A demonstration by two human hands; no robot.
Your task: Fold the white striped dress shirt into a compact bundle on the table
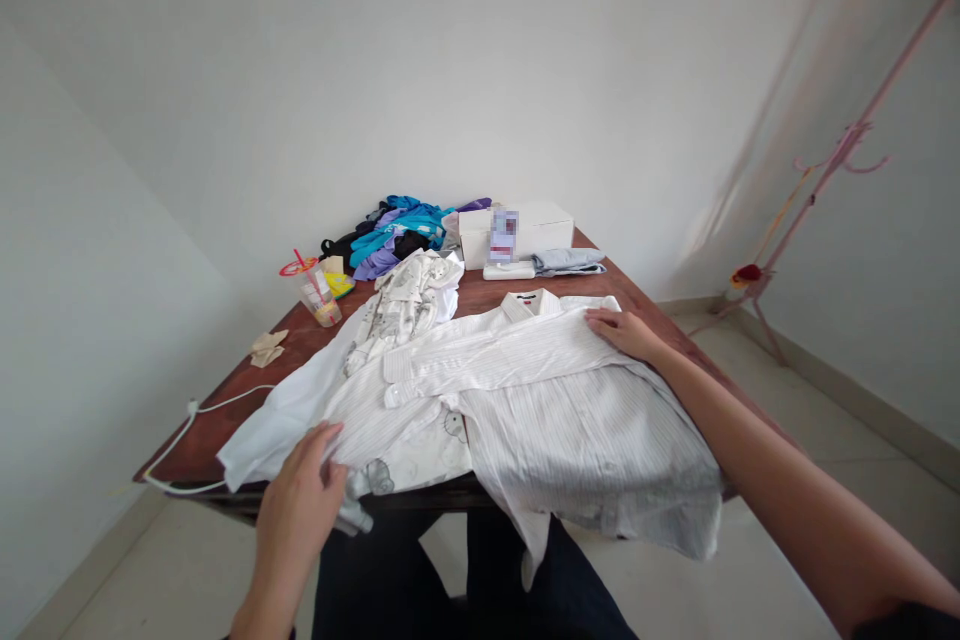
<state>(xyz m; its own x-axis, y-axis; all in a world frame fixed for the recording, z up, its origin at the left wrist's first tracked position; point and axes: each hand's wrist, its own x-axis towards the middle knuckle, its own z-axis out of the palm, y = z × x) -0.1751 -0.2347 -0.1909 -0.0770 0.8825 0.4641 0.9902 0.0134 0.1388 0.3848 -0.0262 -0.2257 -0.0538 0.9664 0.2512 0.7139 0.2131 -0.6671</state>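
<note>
A white striped button-up shirt (555, 410) lies spread over the near part of the table, its collar at the far end and its hem hanging over the front edge. One sleeve is folded across its body, cuff toward the left. My right hand (621, 332) rests flat on the shirt near the shoulder at the right, fingers stretched out. My left hand (300, 485) is at the other sleeve, by the front edge, with thumb and index finger apart. A cuff hangs just beside it. White printed cloth (427, 455) shows under the shirt.
A crumpled printed garment (412, 295) lies behind the shirt, with a pile of coloured clothes (405, 230) beyond. A plastic cup (319, 295), crumpled tissue (268, 348) and white cable (176, 440) are left. A white box (544, 225), phone (503, 236) and folded grey cloth (570, 262) stand at the back.
</note>
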